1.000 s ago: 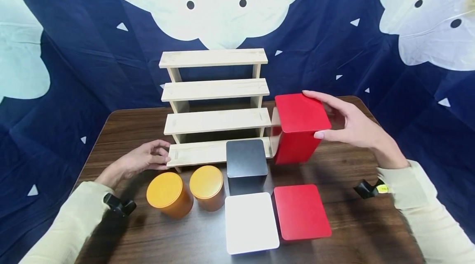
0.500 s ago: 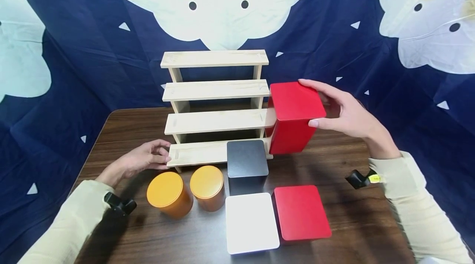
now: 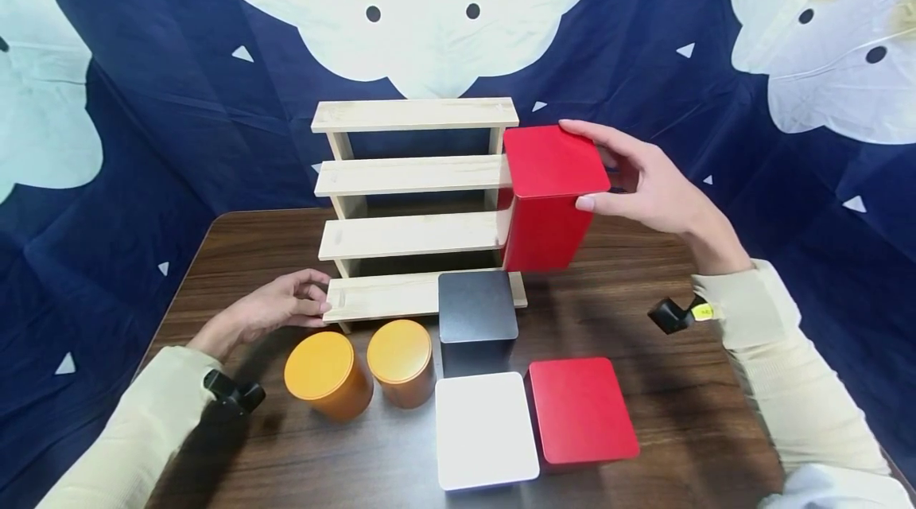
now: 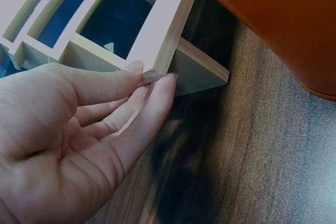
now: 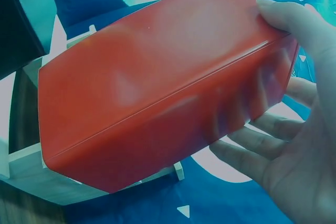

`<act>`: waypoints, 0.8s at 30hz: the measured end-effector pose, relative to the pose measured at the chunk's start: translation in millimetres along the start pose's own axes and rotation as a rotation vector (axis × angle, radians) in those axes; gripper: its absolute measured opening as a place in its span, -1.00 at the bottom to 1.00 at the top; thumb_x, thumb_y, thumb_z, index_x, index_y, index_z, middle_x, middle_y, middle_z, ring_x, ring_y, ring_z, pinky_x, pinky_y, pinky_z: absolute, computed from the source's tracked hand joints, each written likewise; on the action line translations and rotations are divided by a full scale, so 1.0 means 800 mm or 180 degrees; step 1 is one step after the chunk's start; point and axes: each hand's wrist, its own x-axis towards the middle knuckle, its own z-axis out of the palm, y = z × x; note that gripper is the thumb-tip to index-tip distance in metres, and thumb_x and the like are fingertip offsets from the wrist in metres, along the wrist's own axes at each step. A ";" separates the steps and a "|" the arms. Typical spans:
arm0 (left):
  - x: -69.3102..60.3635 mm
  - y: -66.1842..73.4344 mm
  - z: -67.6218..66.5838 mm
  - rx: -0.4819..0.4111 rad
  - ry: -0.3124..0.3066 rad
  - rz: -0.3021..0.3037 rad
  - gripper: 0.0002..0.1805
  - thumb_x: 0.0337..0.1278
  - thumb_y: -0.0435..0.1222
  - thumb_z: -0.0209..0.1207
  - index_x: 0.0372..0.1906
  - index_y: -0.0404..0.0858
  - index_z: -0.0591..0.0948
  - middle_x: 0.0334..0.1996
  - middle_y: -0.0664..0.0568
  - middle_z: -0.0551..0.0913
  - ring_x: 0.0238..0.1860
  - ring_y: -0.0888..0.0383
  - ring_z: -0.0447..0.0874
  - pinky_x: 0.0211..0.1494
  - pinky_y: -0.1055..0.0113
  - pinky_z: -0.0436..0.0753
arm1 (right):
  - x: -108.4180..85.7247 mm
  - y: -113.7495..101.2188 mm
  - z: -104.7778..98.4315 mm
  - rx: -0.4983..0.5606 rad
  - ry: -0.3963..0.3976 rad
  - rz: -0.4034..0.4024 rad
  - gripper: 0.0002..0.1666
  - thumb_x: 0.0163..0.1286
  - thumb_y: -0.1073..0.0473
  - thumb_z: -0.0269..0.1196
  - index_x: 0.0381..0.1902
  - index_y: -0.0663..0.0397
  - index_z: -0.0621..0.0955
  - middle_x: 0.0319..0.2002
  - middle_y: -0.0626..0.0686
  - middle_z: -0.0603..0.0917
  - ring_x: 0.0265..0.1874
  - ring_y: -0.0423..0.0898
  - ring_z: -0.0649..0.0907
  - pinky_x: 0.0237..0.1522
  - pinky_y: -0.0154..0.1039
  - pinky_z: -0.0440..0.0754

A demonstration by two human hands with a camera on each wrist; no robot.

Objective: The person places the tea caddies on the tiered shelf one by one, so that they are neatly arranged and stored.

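Fingers (image 5: 257,142) of the right hand (image 3: 658,187): spread wide across the upper end of the red box and holding it; thumb on one face near the top, the others reaching round another side; palm apart from the surface
Red box (image 3: 551,223): at the right end of the wooden rack, roughly upright; hides the right ends of the two middle treads in the head view; seems lifted off the tabletop; whether it touches the rack I cannot tell
Red faces: smooth and glossy, so probably slippery; walls look stiff, likely thin; light if hollow, though the inside is hidden; a corner would sooner dent or scuff than shatter
Where to hold it: high on two facing sides suits its width; a thin line near the top suggests a lid, so a grip below that line should be safer; lower fingers would also curb any swing of the tall body
Wooden rack (image 3: 418,238): four pale treads, rigid, probably light enough to shift if knocked; the left hand (image 3: 275,308) pinches the left end of the lowest tread, thumb above, fingertip beneath
Boxes in front: black box (image 3: 477,306) hiding part of the lowest tread; white box (image 3: 487,429) nearer the person; second red box (image 3: 583,409) just right of it
Cylinders: left orange cylinder (image 3: 325,374) and right orange cylinder (image 3: 401,358), near the left hand
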 end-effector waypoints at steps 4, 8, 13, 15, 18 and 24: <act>0.001 0.000 -0.001 0.0027 -0.0004 0.0009 -0.31 0.21 -0.44 0.16 0.31 -0.52 0.07 -0.17 -0.19 0.48 -0.25 0.12 0.61 -0.03 0.20 0.73 | 0.012 -0.004 0.001 -0.0015 0.0006 0.0040 -0.10 0.10 0.47 0.31 0.40 0.00 0.32 0.16 0.04 0.51 0.03 -0.04 0.54 -0.09 -0.43 0.68; 0.001 -0.001 -0.002 0.0066 0.0009 -0.0004 -0.31 0.21 -0.43 0.18 0.31 -0.52 0.08 -0.16 -0.20 0.48 -0.24 0.11 0.61 -0.02 0.18 0.72 | 0.027 -0.009 0.004 0.0092 -0.0023 0.0066 -0.13 0.12 0.45 0.30 0.40 -0.02 0.32 0.23 0.07 0.46 0.07 -0.01 0.52 -0.10 -0.38 0.70; 0.000 -0.001 -0.002 0.0091 0.0019 -0.0004 -0.30 0.20 -0.41 0.18 0.32 -0.51 0.08 -0.15 -0.21 0.48 -0.24 0.11 0.61 0.00 0.14 0.71 | 0.045 -0.013 0.008 0.0098 -0.0013 0.0104 -0.15 0.15 0.42 0.29 0.40 -0.04 0.32 0.20 0.09 0.46 0.07 0.01 0.53 -0.10 -0.36 0.71; 0.000 -0.001 -0.001 0.0082 0.0018 -0.0003 -0.31 0.21 -0.42 0.18 0.32 -0.51 0.08 -0.15 -0.21 0.47 -0.24 0.11 0.61 0.00 0.14 0.71 | 0.053 -0.014 0.009 0.0095 -0.0004 0.0123 -0.15 0.15 0.41 0.29 0.40 -0.04 0.33 0.19 0.09 0.47 0.07 0.02 0.54 -0.10 -0.36 0.71; 0.000 -0.002 -0.001 0.0065 0.0007 0.0003 -0.31 0.21 -0.42 0.17 0.32 -0.51 0.08 -0.16 -0.21 0.47 -0.24 0.10 0.62 -0.01 0.16 0.72 | 0.064 -0.017 0.009 0.0052 0.0005 0.0148 -0.16 0.15 0.38 0.30 0.39 -0.07 0.33 0.21 0.07 0.45 0.08 0.01 0.53 -0.09 -0.35 0.71; 0.000 -0.002 -0.001 0.0018 -0.0009 0.0015 -0.31 0.22 -0.43 0.15 0.32 -0.51 0.07 -0.17 -0.20 0.46 -0.24 0.10 0.62 -0.03 0.18 0.73 | 0.086 -0.023 0.013 0.0006 0.0033 0.0129 -0.18 0.16 0.33 0.31 0.39 -0.09 0.34 0.24 0.04 0.43 0.12 -0.02 0.52 -0.05 -0.35 0.70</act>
